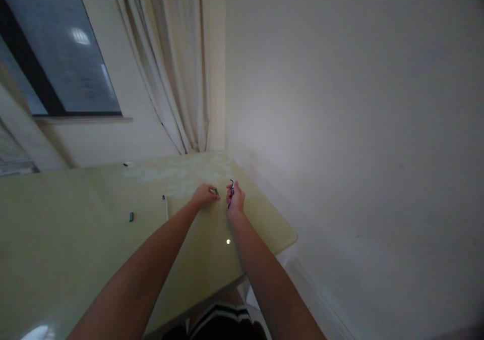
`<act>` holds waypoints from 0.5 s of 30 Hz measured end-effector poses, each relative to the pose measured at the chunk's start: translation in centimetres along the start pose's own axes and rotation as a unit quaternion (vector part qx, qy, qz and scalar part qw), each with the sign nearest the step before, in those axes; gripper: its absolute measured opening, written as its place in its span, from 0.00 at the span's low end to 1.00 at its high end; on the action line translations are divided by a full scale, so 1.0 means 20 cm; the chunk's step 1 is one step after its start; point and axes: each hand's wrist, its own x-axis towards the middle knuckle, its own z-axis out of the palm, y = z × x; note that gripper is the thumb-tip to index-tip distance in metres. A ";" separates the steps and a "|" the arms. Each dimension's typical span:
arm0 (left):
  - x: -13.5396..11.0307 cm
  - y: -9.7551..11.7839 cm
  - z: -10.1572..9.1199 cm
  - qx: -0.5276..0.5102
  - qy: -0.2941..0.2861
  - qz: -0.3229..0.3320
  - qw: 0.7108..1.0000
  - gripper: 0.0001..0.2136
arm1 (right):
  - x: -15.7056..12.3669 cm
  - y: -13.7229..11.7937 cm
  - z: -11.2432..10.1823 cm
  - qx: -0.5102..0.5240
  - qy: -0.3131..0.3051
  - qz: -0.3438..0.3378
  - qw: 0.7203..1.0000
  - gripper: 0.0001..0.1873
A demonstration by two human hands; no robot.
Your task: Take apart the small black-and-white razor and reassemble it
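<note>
Over the right part of the table (151,259) my two hands are close together but apart. My left hand (205,194) pinches a small dark stick-like piece (217,192) between thumb and fingers. Closed around a slim dark object with a hooked, shiny tip (232,183) is my right hand (237,200); the tip points up and away from me. The images are too small to tell the kind of either piece. Left of my left forearm lies a thin white stick with a dark end (165,206). Further left rests a small dark green block (131,217).
A small dark and white item (127,164) lies at the table's back edge. The tabletop ends in a rounded corner (293,236) at the right, beside a bare wall (340,128). Behind the table hang curtains (170,62) next to a window (75,52).
</note>
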 end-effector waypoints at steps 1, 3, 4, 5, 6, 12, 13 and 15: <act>0.00 0.00 0.00 -0.003 0.000 0.003 1.000 0.24 | 0.00 0.00 0.00 0.001 -0.002 0.002 1.000 0.30; -0.04 -0.02 -0.01 -0.007 0.002 0.014 1.000 0.27 | 0.00 0.00 0.00 0.005 -0.007 0.007 1.000 0.30; -0.07 -0.03 -0.02 -0.009 0.005 0.021 1.000 0.29 | 0.00 0.00 0.00 0.007 -0.008 0.011 1.000 0.30; -0.10 -0.05 -0.05 -0.009 0.009 0.028 1.000 0.30 | -0.01 -0.01 0.01 0.011 -0.009 0.016 1.000 0.30; -0.15 -0.07 -0.08 -0.007 0.016 0.033 0.999 0.30 | -0.01 -0.02 0.01 0.013 -0.011 0.021 1.000 0.29; -0.48 -0.44 -0.48 0.056 0.108 0.003 0.993 0.23 | -0.08 -0.03 0.07 -0.011 -0.078 0.028 0.997 0.28; -0.53 -0.53 -0.55 0.085 0.136 -0.020 0.987 0.23 | -0.10 -0.02 0.09 -0.017 -0.091 0.027 0.995 0.28; -0.63 -0.70 -0.66 0.133 0.177 -0.090 0.971 0.25 | -0.13 -0.01 0.11 -0.029 -0.119 0.026 0.992 0.27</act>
